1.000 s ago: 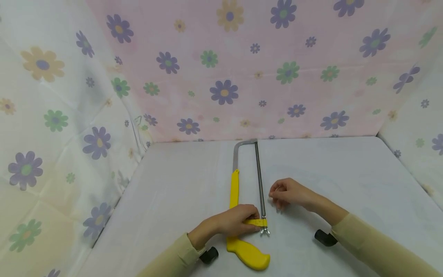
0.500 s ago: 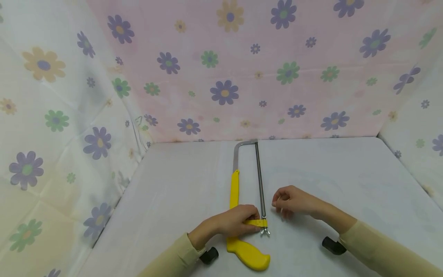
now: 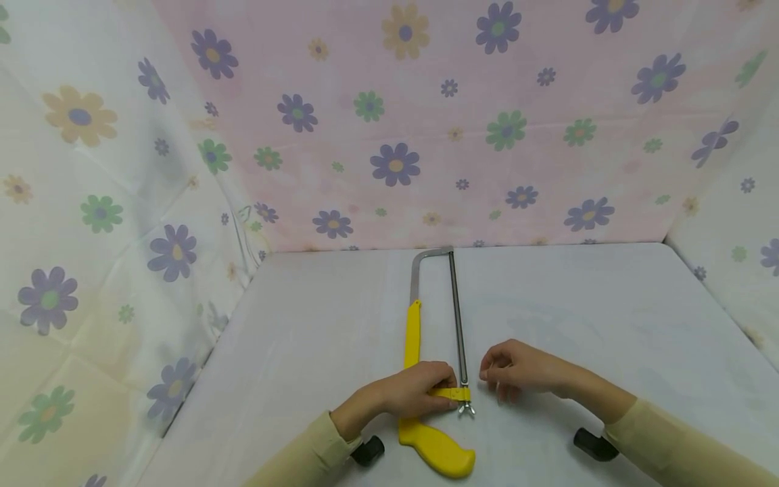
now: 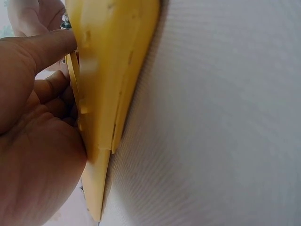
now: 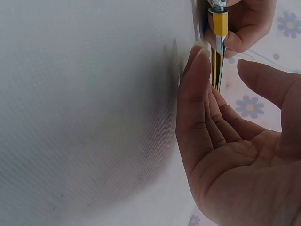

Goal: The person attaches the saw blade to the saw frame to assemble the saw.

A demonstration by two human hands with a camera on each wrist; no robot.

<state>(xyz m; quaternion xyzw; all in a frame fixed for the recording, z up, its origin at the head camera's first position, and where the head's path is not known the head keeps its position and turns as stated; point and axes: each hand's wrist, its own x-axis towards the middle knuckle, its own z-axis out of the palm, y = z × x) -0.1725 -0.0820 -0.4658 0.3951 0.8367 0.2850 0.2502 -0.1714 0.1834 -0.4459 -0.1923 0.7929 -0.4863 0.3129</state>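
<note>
Left grip: clamped with curled fingers and thumb about the yellow crosspiece of the hacksaw; it has kept this hold without shifting.
Right grip: thumb and fingers apart in the right wrist view, fingers bent, holding nothing; it has come back toward the person along the blade's side. Whether its fingertips touch the counter I cannot tell.
Wing nut: at the near end of the crosspiece, just beside the left thumb; the right fingertips are now nearer to it, though apart from it.
Blade: runs away from the wing-nut end, fixed at both ends; the right fingers are now level with its near end.
Handle: nearest the person, free of both hands.
Hacksaw: flat on the counter, unmoved. The change seems to be one of hand position only, the saw steadied and unaltered.
Flowered cloth: hangs behind.
</note>
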